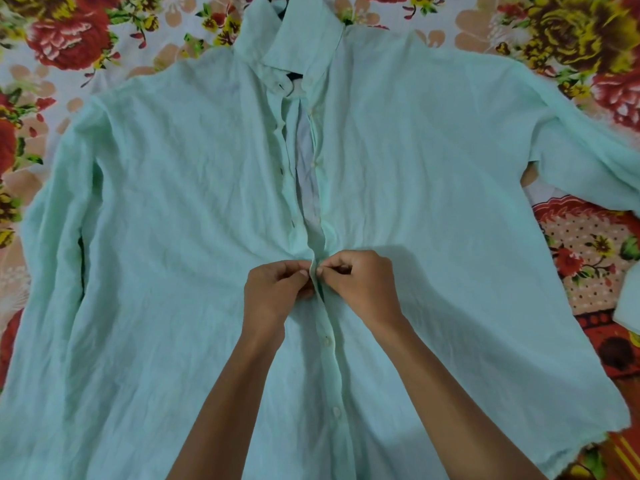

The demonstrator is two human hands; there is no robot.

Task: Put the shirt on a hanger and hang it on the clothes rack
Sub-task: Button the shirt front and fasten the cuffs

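A pale mint-green long-sleeved shirt (173,209) lies flat, front up, collar at the top. A dark hanger (294,77) shows only as a small piece inside the neck opening. The placket is buttoned below my hands and gapes open above them up to the collar. My left hand (273,289) pinches the left placket edge at mid-chest. My right hand (360,282) pinches the right placket edge right beside it, fingertips almost touching.
The shirt is spread over a bed sheet (69,39) printed with red and yellow flowers. The right sleeve (588,147) runs off the frame's right edge. No clothes rack is in view.
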